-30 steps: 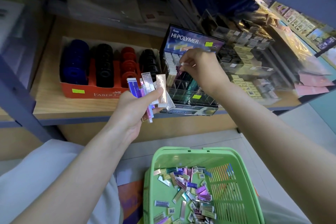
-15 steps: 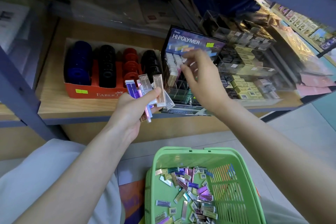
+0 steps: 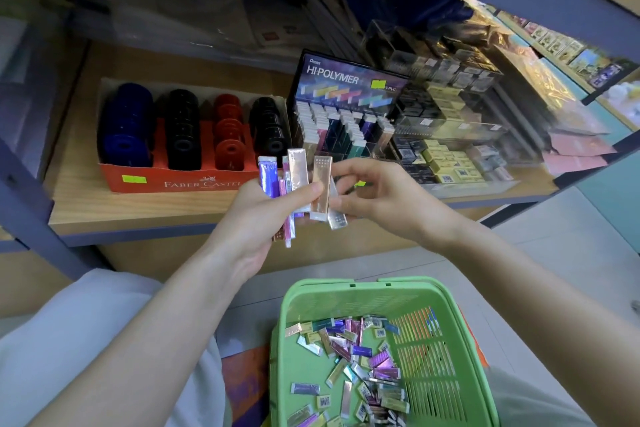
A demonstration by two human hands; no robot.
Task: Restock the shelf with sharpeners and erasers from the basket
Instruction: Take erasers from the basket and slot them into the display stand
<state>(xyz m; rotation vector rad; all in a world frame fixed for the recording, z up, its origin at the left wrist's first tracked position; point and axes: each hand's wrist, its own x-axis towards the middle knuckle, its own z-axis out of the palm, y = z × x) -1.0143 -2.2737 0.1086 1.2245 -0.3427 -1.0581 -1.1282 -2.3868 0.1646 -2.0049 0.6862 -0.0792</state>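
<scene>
Looking down, the light-green plastic basket [image 3: 363, 282] sat nearest, with a heap of small loose foil-wrapped erasers [image 3: 356, 367] on its floor. The dicey bit was right above the basket. The left hand [image 3: 263, 215] gripped a fan of slim metallic eraser sticks [image 3: 296, 180], with only the thumb clamped across the front. The right hand [image 3: 381, 198] was touching that fan, and its thumb and forefinger looked pinched on the outermost silver eraser stick [image 3: 336, 218], though I couldn't swear the grip was firm.

My guess at what could go wrong: tugging that one free could loosen the thumb clamp. The slick wrappers would then slide out, and some might miss the basket and hit the tiles.

Further beyond the basket, on the pale wooden shelf [image 3: 138, 211], the black Hi-Polymer cardboard display box [image 3: 343, 80] had tight little slots already mostly full. A stick going in crooked could jam, or land in the wrong colour row.

Left of that box, about as far from the basket, the red cardboard tray of round plastic sharpeners [image 3: 180, 180] looked out of harm's way.

As for direction, the ones in the basket lay flat, pointing every which way. The held sticks stood roughly upright, long axes running away from the basket, splayed a little with their tops aimed at the shelf. The silver one leaned outward at its bottom end.
</scene>
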